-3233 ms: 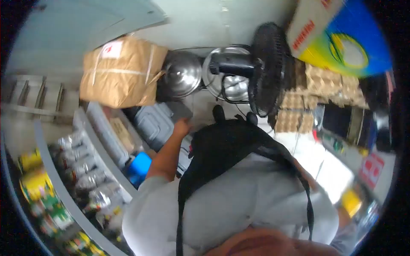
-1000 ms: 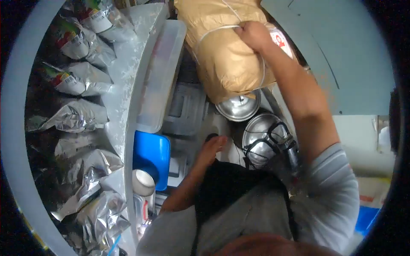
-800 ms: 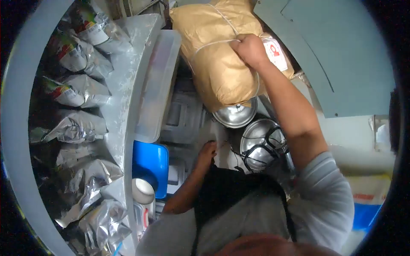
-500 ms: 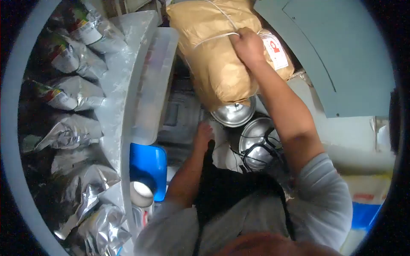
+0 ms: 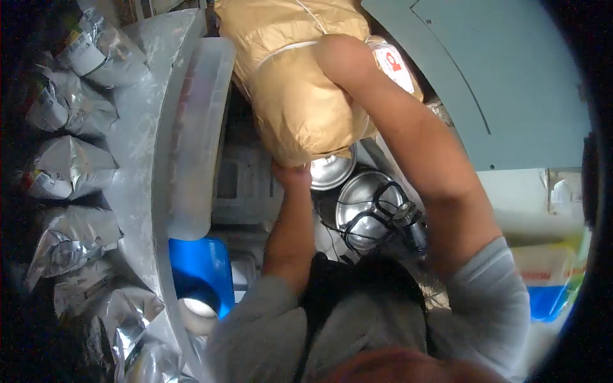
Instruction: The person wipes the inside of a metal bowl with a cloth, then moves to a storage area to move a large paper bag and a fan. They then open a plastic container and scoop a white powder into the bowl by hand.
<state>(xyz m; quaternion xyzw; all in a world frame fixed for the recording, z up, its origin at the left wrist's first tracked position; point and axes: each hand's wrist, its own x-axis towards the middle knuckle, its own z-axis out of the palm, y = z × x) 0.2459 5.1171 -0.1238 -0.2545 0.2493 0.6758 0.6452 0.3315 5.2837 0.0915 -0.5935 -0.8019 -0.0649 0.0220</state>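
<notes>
Head camera: the brown paper package lies under the right hand, which meets its white string, and the left hand touches its near end from below; I cannot tell whether either hand is closed. Left of the left hand is a clear plastic box, right of it round metal lids.

Scuffed grey shelf, blue-grey panel, pale wall
</notes>
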